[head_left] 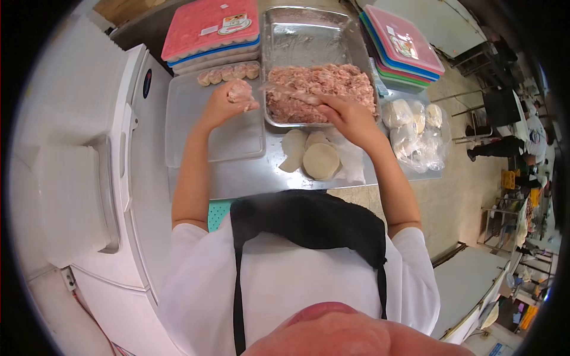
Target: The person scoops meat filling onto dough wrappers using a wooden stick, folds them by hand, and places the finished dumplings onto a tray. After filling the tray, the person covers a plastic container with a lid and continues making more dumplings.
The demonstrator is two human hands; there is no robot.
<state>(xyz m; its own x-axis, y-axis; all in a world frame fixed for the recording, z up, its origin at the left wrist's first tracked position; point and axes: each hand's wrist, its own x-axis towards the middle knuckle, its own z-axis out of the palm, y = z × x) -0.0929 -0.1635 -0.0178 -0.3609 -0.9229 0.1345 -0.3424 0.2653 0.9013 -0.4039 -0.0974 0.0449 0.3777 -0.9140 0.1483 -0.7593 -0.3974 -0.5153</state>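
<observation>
My left hand (pixel 222 105) is closed around a dumpling (pixel 240 92) with pinkish meat showing on top, above a translucent plastic tray (pixel 214 139). Along the far edge of that tray sits a row of several dumplings (pixel 228 73). In my right hand (pixel 351 121) is a thin, pale spatula-like tool (pixel 291 92), smeared by motion, reaching over the ground meat (pixel 320 83) toward my left hand. The meat fills the near part of a deep metal pan (pixel 306 16). Round dough wrappers (pixel 321 161) lie on the metal table just in front of the pan.
Stacked lidded trays stand at the back left (pixel 208 29) and back right (pixel 404 50). Clear bags of dough wrappers (pixel 415 133) lie at the table's right end. A white refrigerator (pixel 133 148) stands close on the left. Another person (pixel 534 139) is far off at right.
</observation>
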